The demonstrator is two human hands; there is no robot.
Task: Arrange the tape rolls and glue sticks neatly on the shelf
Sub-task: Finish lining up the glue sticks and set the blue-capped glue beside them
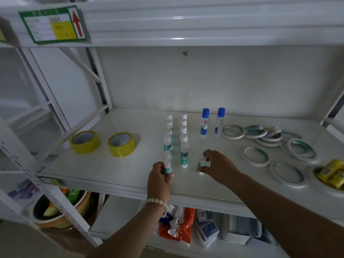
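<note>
On the white shelf, several white-and-teal glue sticks stand upright in two rows running front to back. My left hand is shut on a glue stick at the front of the left row. My right hand pinches a small glue stick standing just right of the right row. Two blue-capped glue bottles stand behind. Two yellow tape rolls lie flat at the left. Several thin white tape rolls are scattered at the right, some overlapping.
A white roll at the far right holds yellow packets. The upper shelf beam with a green label hangs overhead. Below are packaged goods, boxes and a basin. A slanted brace and upright post bound the left side.
</note>
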